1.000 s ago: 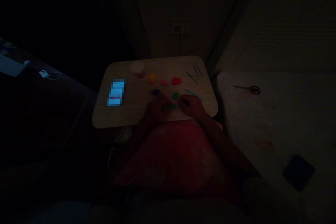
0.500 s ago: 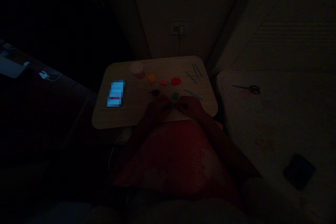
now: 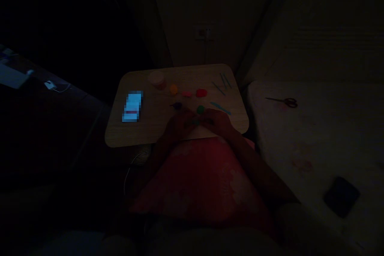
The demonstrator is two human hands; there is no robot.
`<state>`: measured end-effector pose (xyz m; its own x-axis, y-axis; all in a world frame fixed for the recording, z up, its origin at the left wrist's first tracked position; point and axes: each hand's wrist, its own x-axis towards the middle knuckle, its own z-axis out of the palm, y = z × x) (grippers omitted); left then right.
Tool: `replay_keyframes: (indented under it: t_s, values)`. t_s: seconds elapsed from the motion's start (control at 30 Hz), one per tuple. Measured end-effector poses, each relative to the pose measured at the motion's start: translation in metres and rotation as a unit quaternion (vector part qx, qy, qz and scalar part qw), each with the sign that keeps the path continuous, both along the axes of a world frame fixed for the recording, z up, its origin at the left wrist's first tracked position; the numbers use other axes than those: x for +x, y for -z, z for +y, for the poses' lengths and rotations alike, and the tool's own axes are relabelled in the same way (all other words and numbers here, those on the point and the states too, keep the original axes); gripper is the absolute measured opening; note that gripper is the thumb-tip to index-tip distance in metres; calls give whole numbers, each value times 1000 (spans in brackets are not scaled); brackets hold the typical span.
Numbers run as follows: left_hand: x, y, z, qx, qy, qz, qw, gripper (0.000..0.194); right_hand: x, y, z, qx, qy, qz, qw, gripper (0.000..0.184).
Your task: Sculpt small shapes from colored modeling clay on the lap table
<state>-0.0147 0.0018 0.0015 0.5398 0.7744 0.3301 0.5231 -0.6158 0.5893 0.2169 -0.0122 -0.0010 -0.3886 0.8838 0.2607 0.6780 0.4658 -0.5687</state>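
In dim light my left hand (image 3: 180,123) and my right hand (image 3: 219,121) meet at the near side of a small wooden table (image 3: 144,134). Between their fingertips is a small green piece of clay (image 3: 196,121), pinched from both sides; its exact shape is too dark to make out. Just beyond the fingers lies a green clay lump (image 3: 200,109). A dark lump (image 3: 178,105) with a thin point is by my left hand. Farther back sit red clay (image 3: 201,93), pink clay (image 3: 186,94) and orange clay (image 3: 173,89). A blue-green modelling tool (image 3: 221,108) rests beyond my right hand.
A lidded tub (image 3: 157,80) stands at the back left of the table, near a lit phone (image 3: 132,106). Several thin tools (image 3: 225,82) lie at the back right. Scissors (image 3: 289,102) and a dark object (image 3: 342,197) are on the pale surface at right. A wall socket (image 3: 205,32) is behind.
The picture is a little darker. Both hands stay in nearly the same place, with only slight finger movement around the small green piece of clay.
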Motion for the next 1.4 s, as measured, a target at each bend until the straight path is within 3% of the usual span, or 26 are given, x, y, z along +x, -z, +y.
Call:
replay_keyframes:
  t_s: [0.23,0.4,0.5,0.73,0.93,1.4]
  values:
    - [1,-1,1,-11,4,0,1000,15,2,0,1,-20,6,68,997,13]
    - [2,-1,0,-24,-4,14,1000,19,-3,-4,-2,-1,0,21,1000,32]
    - [2,-2,-1,-27,-19,4,999,22,-6,-3,-3,-2,-10,-7,1000,26]
    - [1,-5,-1,-22,-11,-38,999,19,-1,3,1,-47,10,148,988,17]
    - [1,-4,2,-32,9,-30,999,16,-3,0,0,-69,2,195,978,22]
    - [1,-4,2,-33,20,-46,998,22,-14,-5,-2,-50,19,62,997,19]
